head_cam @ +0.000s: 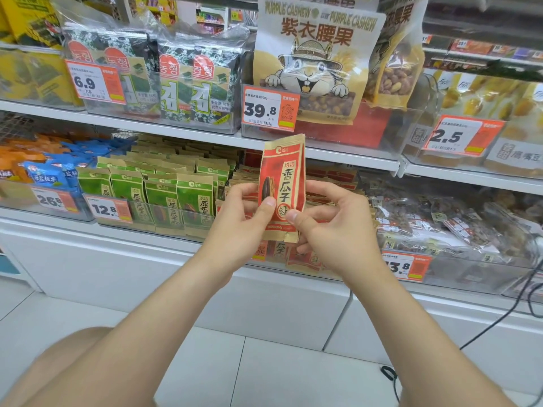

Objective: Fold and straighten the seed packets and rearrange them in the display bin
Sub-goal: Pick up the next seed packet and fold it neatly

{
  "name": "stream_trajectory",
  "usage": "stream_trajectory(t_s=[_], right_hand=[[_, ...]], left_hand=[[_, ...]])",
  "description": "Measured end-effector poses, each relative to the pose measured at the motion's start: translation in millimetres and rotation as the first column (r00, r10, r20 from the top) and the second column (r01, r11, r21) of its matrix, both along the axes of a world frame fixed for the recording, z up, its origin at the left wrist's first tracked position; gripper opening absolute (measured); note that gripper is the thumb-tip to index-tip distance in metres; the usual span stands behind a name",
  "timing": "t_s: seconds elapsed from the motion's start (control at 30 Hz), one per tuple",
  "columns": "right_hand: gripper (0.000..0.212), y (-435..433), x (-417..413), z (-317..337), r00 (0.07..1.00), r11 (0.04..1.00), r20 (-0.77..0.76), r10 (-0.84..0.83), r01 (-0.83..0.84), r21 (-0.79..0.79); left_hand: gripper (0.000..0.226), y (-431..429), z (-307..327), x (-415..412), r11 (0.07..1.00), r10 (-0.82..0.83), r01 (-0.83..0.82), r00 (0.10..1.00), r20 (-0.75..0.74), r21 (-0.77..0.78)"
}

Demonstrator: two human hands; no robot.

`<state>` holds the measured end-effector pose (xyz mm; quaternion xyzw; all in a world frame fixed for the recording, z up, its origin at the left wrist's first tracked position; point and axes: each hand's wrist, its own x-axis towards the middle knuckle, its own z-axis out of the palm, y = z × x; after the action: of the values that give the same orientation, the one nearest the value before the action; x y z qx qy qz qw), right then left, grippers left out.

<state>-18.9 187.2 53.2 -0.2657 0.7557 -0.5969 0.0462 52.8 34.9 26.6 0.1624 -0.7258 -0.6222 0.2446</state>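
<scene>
Lower shelf, far left: blue snack packets [44, 174] behind a price tag marked 26.8 [54, 200]. Next to the right: green seed packets [164, 195], standing upright in rows in a clear bin, with a tag marked 12.8 [110, 210] at its front. Shelf above: seaweed packs [164, 80] in clear wrapping. Centre: left hand [244, 221], thumb pressed on the lower left front of a red seed packet [282, 189], fingers curled behind it. The packet is upright, printed face towards the camera, held in the air in front of the display bin [276, 259], apart from the other red packets [305, 257] stacked inside. Right hand [332, 227] pinches the packet's lower right edge, thumb in front, fingers curled behind. Above: large cashew bag [314, 60] with a tag marked 39.8 [270, 108]. Right: clear bin of mixed nut packets [440, 224], tag 13.8 [407, 267]. Far right, floor level: black cable [499, 315].
</scene>
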Motion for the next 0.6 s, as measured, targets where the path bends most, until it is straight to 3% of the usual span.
stream_trajectory(t_s=[0.07,0.17,0.3,0.47,0.6], right_hand=[[0.042,-1.6,0.7,-5.8,0.983,0.998,-0.179,-0.027,0.037,0.054],[0.041,-1.7,7.4,-6.9,0.95,0.997,-0.311,0.025,-0.001,0.078],[0.041,-0.7,6.1,-6.3,0.983,0.988,-0.102,0.154,-0.153,0.015],[0.011,-0.2,-8.4,-14.1,0.994,1.0,-0.109,-0.02,0.02,-0.002],[0.01,2.2,-11.1,-14.7,0.997,1.0,-0.07,-0.027,0.025,-0.018]], left_hand=[[0.045,2.4,0.5,1.1,1.0,-0.015,0.015,0.999,-0.028,0.009],[0.029,6.0,5.2,3.6,0.991,-0.096,0.103,0.992,-0.076,0.089],[0.021,3.4,9.5,6.0,0.97,-0.164,0.172,0.985,-0.061,0.174],[0.026,2.7,7.4,6.1,0.954,-0.215,0.229,0.973,-0.087,0.194],[0.039,2.1,9.0,6.6,0.944,-0.3,0.304,0.952,-0.056,0.124]])
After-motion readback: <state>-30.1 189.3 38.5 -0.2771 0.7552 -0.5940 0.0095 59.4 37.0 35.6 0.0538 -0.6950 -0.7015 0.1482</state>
